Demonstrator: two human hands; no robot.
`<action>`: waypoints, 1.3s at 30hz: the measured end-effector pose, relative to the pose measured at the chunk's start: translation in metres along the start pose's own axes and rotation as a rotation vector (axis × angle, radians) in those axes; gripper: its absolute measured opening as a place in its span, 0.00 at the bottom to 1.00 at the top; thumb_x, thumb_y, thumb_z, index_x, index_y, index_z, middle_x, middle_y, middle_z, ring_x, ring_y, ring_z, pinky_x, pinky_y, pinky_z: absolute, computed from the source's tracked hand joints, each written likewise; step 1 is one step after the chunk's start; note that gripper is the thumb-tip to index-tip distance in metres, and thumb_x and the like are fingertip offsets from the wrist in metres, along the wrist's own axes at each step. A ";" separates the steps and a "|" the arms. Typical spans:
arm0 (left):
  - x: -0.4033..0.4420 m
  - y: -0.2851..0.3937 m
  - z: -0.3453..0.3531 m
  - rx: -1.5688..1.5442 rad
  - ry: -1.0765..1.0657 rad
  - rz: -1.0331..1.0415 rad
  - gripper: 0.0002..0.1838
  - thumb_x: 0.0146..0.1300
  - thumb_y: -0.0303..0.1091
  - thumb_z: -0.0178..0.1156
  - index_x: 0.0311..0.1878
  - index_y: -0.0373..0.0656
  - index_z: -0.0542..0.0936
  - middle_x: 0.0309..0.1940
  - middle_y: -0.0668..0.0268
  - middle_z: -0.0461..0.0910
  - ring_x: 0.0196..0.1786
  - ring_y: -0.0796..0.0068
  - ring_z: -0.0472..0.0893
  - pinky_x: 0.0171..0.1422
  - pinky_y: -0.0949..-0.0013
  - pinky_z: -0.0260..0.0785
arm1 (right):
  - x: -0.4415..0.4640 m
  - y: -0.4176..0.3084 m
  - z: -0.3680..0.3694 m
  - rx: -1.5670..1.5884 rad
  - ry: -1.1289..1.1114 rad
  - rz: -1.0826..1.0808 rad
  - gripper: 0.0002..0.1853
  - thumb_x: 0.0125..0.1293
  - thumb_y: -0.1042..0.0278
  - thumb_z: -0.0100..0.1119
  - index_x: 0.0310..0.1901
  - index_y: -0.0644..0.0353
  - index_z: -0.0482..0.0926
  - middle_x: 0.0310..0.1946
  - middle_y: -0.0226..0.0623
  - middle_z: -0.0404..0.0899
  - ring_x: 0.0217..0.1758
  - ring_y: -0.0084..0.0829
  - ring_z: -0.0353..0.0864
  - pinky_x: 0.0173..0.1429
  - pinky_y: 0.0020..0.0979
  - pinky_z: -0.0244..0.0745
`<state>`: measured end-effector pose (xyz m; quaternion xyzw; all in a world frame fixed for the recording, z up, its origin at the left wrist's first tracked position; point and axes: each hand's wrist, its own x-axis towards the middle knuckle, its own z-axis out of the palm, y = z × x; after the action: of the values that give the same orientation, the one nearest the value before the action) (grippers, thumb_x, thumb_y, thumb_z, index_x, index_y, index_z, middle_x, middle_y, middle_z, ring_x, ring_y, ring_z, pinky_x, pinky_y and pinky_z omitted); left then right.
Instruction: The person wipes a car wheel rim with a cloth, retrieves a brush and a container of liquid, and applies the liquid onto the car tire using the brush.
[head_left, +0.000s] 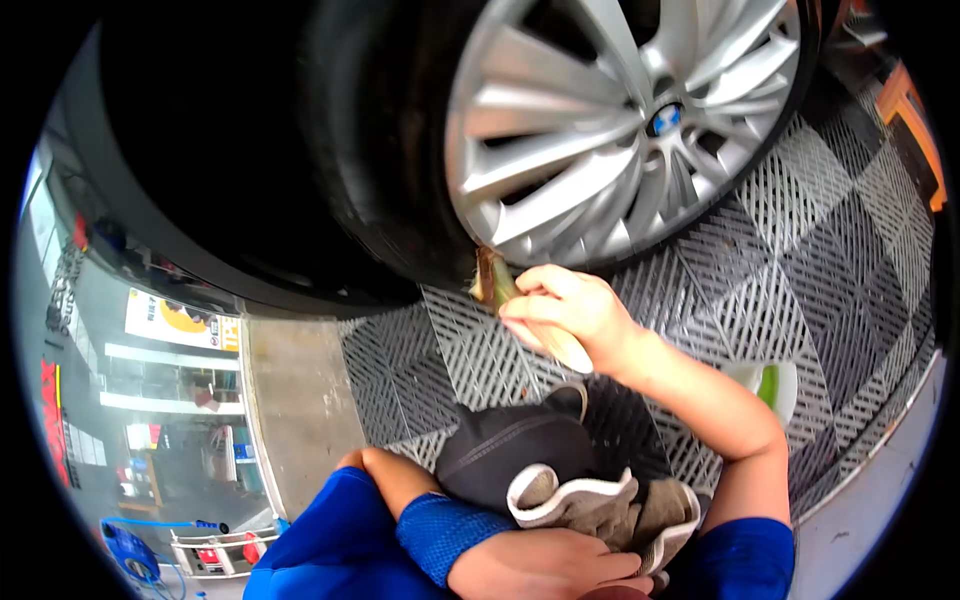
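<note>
My right hand (570, 315) is closed around the pale handle of a brush (490, 280). The brush's dark bristle end meets the black tyre (380, 190) at the lower edge of the silver wheel rim (560, 170). My left hand (545, 565) lies low in the view, its fingers curled against a grey-brown cloth (590, 510) with a pale edge, over my dark-clothed knee (510, 450). Part of the left fingers is hidden at the bottom edge.
A white container with green on it (785, 390) stands on the grey and black grid floor tiles (730, 300), right of my right forearm. An orange object (915, 130) is at the far right. Left are a concrete strip (300, 390) and a blue hose reel (130, 550).
</note>
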<state>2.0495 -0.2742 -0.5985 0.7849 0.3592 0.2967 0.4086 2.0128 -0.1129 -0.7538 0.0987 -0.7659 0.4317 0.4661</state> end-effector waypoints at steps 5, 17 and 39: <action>-0.004 -0.002 0.001 0.022 -0.055 -0.059 0.15 0.68 0.39 0.50 0.46 0.37 0.76 0.40 0.59 0.72 0.35 0.64 0.75 0.33 0.67 0.68 | 0.080 -0.025 -0.036 0.105 0.314 -0.180 0.12 0.51 0.80 0.74 0.38 0.60 0.84 0.33 0.38 0.82 0.33 0.33 0.83 0.37 0.28 0.79; 0.006 -0.015 -0.012 0.046 -0.142 -0.182 0.15 0.69 0.38 0.51 0.47 0.35 0.76 0.37 0.57 0.72 0.35 0.61 0.76 0.34 0.65 0.69 | 0.131 0.069 -0.251 0.785 1.298 -0.076 0.12 0.69 0.72 0.63 0.46 0.70 0.73 0.40 0.53 0.83 0.41 0.43 0.88 0.51 0.35 0.88; 0.005 -0.008 -0.004 -0.210 0.023 -0.043 0.14 0.72 0.36 0.52 0.47 0.32 0.75 0.32 0.55 0.70 0.35 0.55 0.77 0.38 0.61 0.72 | 0.103 -0.019 -0.007 -0.327 0.651 -0.493 0.12 0.50 0.74 0.73 0.36 0.62 0.79 0.27 0.36 0.77 0.24 0.35 0.80 0.27 0.30 0.79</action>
<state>2.0467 -0.2653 -0.6024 0.7263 0.3476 0.3327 0.4909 1.9714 -0.0930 -0.6595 0.0622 -0.5910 0.1892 0.7817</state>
